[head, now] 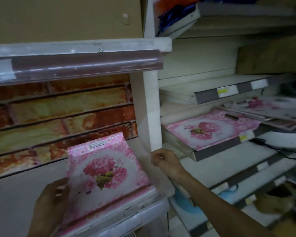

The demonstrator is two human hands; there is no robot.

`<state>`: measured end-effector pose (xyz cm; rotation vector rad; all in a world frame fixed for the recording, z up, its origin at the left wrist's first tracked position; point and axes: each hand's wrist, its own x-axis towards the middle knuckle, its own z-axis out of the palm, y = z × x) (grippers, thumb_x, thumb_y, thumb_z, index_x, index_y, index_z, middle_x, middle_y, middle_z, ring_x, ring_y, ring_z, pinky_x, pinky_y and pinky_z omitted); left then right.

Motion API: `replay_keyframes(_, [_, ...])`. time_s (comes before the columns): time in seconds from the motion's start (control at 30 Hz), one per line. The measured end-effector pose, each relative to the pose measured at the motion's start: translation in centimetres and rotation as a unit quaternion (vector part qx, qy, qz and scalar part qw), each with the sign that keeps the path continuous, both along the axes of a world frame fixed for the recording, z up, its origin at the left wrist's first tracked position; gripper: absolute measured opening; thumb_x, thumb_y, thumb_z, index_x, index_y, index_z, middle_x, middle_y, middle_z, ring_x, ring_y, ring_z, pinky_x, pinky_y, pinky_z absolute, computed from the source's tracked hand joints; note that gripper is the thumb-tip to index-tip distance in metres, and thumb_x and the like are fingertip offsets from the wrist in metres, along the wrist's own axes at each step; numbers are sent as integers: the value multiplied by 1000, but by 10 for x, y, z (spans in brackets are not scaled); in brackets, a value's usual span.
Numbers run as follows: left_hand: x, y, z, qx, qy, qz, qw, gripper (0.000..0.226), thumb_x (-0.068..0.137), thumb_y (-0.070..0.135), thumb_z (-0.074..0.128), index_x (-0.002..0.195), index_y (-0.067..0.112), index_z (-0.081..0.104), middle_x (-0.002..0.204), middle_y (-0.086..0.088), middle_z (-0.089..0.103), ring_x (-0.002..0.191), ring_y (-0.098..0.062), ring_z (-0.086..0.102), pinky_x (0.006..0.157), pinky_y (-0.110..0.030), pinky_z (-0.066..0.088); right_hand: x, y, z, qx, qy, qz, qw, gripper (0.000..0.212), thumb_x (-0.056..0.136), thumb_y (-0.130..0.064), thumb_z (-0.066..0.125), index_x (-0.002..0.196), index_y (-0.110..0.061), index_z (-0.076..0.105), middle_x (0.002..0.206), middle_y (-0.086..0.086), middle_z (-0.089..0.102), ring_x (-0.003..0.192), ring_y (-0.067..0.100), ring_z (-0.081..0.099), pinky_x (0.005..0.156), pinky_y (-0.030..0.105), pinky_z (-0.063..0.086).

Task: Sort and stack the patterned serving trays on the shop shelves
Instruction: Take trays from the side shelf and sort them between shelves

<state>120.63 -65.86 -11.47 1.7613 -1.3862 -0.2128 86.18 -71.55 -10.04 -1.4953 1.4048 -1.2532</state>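
A pink floral serving tray [106, 175] lies on the lower left shelf, its handle slot at the far end. My left hand [50, 202] grips its near left edge. Just right of the tray, beside the white upright post, my right hand [164, 159] hovers with fingers loosely curled and nothing visibly in them. A second pink floral tray [210, 129] rests on the middle right shelf. Further right lie several more trays [272, 108] in a loose, overlapping pile.
A brick-pattern panel [58, 117] backs the left shelf, under an upper shelf edge [75, 65]. A white post [150, 108] divides the two shelf bays. A white round appliance with a black cord [285, 139] sits right. A blue item [186, 200] lies on a lower shelf.
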Motion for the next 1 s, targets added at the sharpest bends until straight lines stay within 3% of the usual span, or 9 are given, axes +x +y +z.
replay_keyframes(0.07, [-17,0,10,-44,50,-33,997,14,89,22,66,102,26,70,98,-11,71,78,-23,66,62,1,41,-17,15,6,-6,-78,-3,997,15,90,-6,63,78,-15,68,75,5,69,73,22,67,76,35,59])
replay_keyframes(0.13, [-40,-1,17,-73,85,-76,991,19,86,41,64,101,31,69,91,-3,74,79,-15,68,68,-10,49,-35,29,14,-18,-132,-15,991,11,92,-3,60,83,-6,66,71,7,67,64,16,65,66,27,58])
replay_keyframes(0.23, [-82,-5,24,-87,111,-132,981,9,93,21,62,97,25,69,81,-12,73,68,-12,66,58,-7,49,-66,47,23,-41,-165,-27,985,10,94,-4,58,88,-1,65,68,7,67,55,11,64,57,23,56])
replay_keyframes(0.37, [-143,-11,29,-88,134,-216,963,17,95,12,57,98,24,69,82,-10,74,67,-19,69,61,-15,53,-119,66,31,-57,-177,-59,981,13,94,-5,58,95,6,64,66,6,68,58,20,62,58,30,54])
replay_keyframes(0.5, [-210,-15,35,-94,146,-267,948,28,95,-1,51,93,21,67,80,-24,69,54,-14,64,53,-18,52,-181,79,34,-68,-164,-88,980,13,94,-8,60,92,3,66,65,7,67,59,22,61,58,32,54])
replay_keyframes(0.7, [-328,-16,47,-103,168,-331,923,21,96,-4,49,95,8,66,78,-18,68,51,-5,61,49,-10,49,-285,98,45,-76,-129,-111,983,14,96,-10,56,88,-5,67,72,11,68,64,23,64,62,34,56])
replay_keyframes(0.8, [-385,-21,46,-109,181,-342,915,30,96,2,51,90,25,69,71,-7,70,58,-13,64,55,-17,52,-338,107,54,-81,-131,-125,980,13,95,-9,56,91,-2,66,74,14,67,66,26,63,62,35,55])
replay_keyframes(0.87, [-420,-22,44,-102,191,-350,911,25,96,6,52,92,24,68,78,-1,73,62,-14,64,58,-18,53,-370,112,61,-89,-133,-130,978,13,95,-7,56,89,-2,65,73,14,66,65,25,62,60,33,55])
replay_keyframes(1.0, [-494,-21,48,-93,207,-386,894,18,96,2,53,97,13,67,80,-9,71,61,-7,65,62,-14,54,-432,119,70,-101,-120,-160,975,14,96,-10,56,88,-5,67,73,13,68,63,22,64,59,29,57])
